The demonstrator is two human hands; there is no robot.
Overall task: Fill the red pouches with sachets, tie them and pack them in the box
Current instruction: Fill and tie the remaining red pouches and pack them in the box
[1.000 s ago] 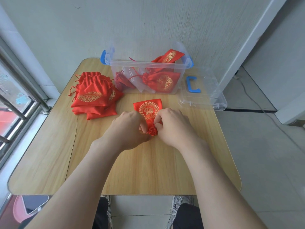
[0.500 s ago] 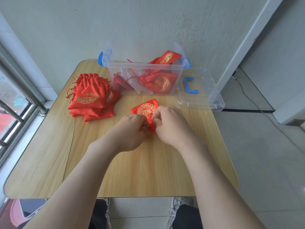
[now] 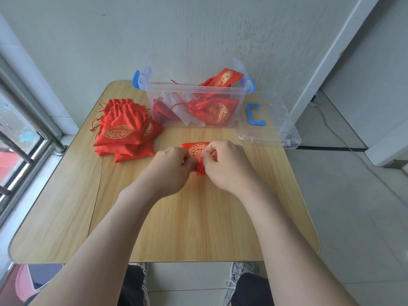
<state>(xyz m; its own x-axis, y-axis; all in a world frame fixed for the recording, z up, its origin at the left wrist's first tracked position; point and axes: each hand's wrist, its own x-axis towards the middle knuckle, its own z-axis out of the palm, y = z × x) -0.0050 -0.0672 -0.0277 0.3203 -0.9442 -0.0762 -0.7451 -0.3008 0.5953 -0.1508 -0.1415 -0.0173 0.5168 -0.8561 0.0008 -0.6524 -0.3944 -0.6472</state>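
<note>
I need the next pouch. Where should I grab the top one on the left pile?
Probably pinch the top pouch at its gathered neck, reaching from above on the far side: it lies flat on the pile, so only that bunched end offers fabric to grip.

The near half of the table (image 3: 176, 228) is bare wood, crossed only by two forearms. Mid-table, the left hand (image 3: 170, 171) and right hand (image 3: 227, 164) pinch a pouch (image 3: 196, 149). Beyond a bare strip the box (image 3: 154, 93) stands open-topped, close to the wall (image 3: 198, 29). The pile (image 3: 123, 129) blocks the far left and the lid (image 3: 271, 133) the far right.
</note>
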